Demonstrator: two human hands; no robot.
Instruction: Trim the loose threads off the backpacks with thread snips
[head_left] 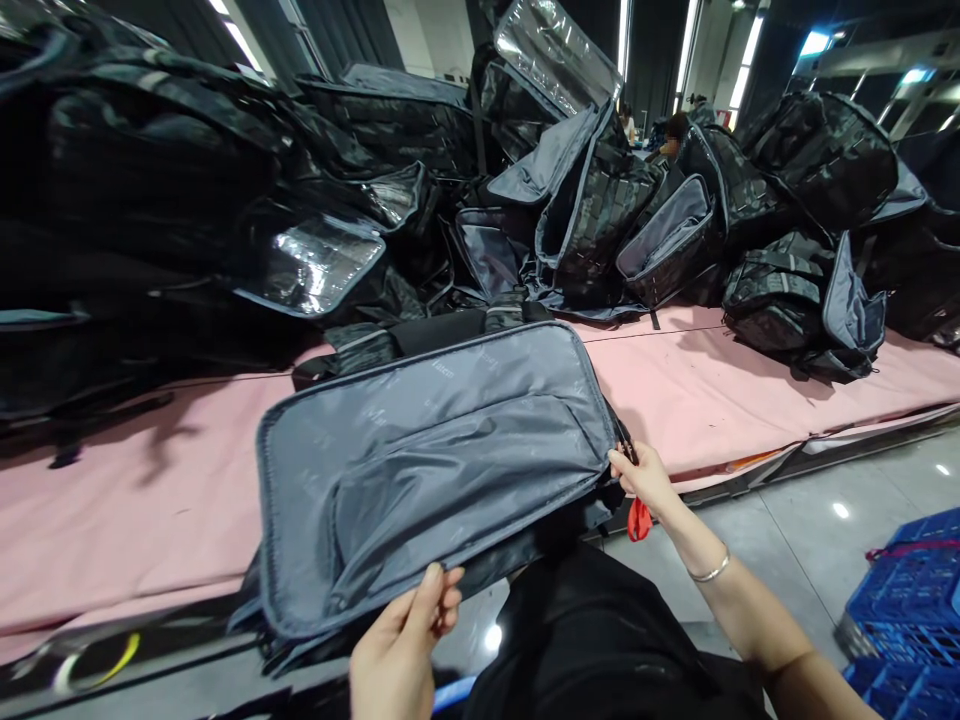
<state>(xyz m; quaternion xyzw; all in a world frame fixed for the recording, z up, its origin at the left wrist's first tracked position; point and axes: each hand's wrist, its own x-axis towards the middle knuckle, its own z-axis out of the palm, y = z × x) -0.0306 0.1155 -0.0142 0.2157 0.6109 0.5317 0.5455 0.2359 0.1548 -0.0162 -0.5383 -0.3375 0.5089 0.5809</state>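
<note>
A black backpack (510, 555) lies at the front edge of the pink-covered table, its panel turned to show a grey printed lining (450, 430) with a loose inner pocket. My left hand (412, 630) is closed at the panel's lower edge, thumb on top and fingers curled. At the right-hand corner, my right hand (641, 477) pinches the panel's piped edge. A small dark object (627, 448), too small to name, shows by its fingers, and a red loop (639, 520) hangs below that hand.
Dark camouflage backpacks (615, 200) pile up along the back of the pink table cover (667, 400), some gaping open. A smaller bag (795, 310) sits at the right. Blue plastic crates (907, 590) stand on the floor at right. People (675, 130) are far behind.
</note>
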